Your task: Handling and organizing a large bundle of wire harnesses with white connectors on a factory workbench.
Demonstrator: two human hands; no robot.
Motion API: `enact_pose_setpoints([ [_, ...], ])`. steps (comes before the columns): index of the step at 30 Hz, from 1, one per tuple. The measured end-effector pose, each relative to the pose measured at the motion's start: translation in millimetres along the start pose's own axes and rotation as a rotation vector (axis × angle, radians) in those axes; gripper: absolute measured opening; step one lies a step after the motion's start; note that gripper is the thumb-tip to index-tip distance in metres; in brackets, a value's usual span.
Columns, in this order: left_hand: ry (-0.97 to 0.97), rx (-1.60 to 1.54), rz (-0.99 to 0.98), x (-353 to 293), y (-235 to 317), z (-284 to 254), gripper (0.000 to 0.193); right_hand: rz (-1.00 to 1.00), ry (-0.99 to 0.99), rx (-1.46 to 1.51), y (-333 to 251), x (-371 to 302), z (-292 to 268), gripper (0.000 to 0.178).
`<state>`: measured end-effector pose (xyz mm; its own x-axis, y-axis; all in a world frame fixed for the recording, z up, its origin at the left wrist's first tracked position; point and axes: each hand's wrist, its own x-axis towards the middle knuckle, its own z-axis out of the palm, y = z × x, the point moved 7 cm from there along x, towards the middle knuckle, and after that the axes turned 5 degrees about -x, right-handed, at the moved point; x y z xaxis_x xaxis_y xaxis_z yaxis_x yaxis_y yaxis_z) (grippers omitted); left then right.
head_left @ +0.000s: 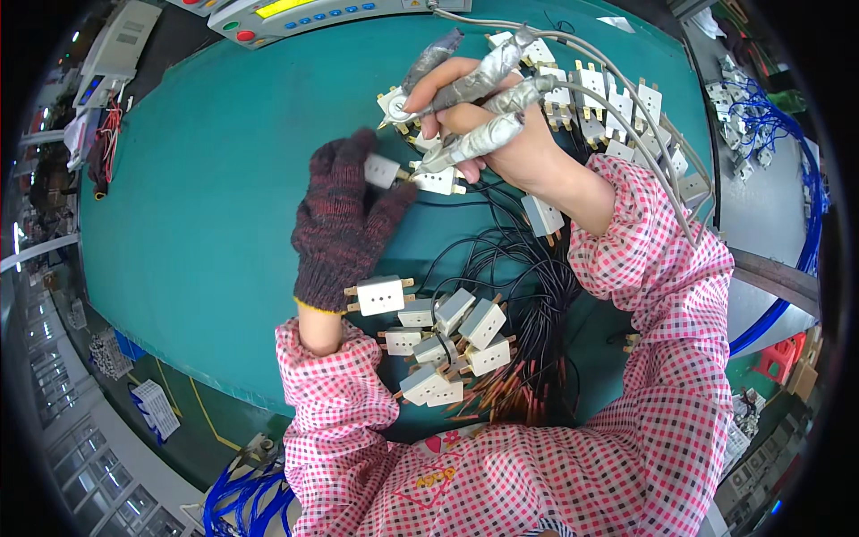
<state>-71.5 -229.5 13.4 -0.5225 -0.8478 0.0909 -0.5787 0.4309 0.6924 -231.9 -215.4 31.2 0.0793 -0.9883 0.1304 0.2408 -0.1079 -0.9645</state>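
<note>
My left hand (338, 215), in a dark maroon knit glove, is closed on a small white terminal block (382, 171) with metal tabs. My right hand (501, 125) is bare over most of its skin and grips two test probes (474, 82) wrapped in silver-grey tape, with grey cables running from them. One probe's tip is by the metal tab of the held block; whether it touches cannot be made out. The other tip is farther left, beside another white block (390, 100). More white blocks (438, 182) lie beneath and beyond my right hand.
Below my hands lie a pile of white blocks (484, 324) and a bundle of black wires (537, 286) with coppery ends. A tester (295, 16) with a yellow display and buttons stands at the far edge of the green tabletop (197, 197). Blue cables (796, 224) hang at right.
</note>
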Motion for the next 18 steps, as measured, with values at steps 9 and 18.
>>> enact_pose_setpoints([
  [9, -0.097, -1.091, -0.244, -64, -23, 4, 0.043, 0.060, -0.246, -0.050, 4, -3, 27, 0.022],
  [18, -0.226, -1.348, -0.522, -79, -41, 47, 0.071, 0.036, -0.541, -0.073, 3, -15, 43, 0.024],
])
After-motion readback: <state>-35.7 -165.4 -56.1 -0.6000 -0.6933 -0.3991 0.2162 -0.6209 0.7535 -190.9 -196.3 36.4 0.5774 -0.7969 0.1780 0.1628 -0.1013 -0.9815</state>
